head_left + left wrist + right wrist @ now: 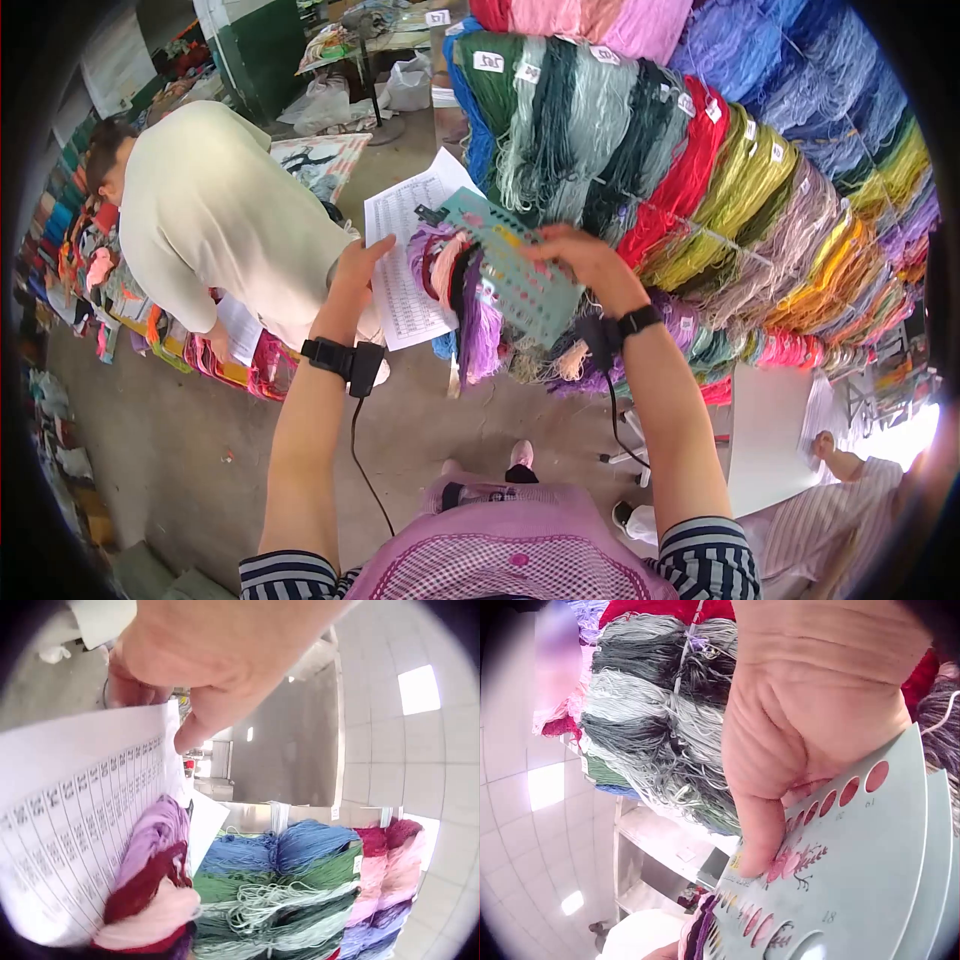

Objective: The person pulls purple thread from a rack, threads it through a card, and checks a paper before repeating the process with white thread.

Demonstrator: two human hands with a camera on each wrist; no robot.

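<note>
The right hand is pinching the punched card by its top edge, in front of the stacked yarn. The card seems stiff and light, best held there. The left hand is gripping a flimsy list by its edge.

The punched card is thin, pale-green cardboard or plastic (I cannot tell which), smooth and matt, with printed flowers. The sheet just left of the card is plain white paper, matt, covered in fine print. The thread bundle hanging at the card is soft, loosely twisted fibre. Behind the card, the stacked skeins are stringy, fuzzy yarn. Below the card, the floor looks like rough, dull concrete.
</note>
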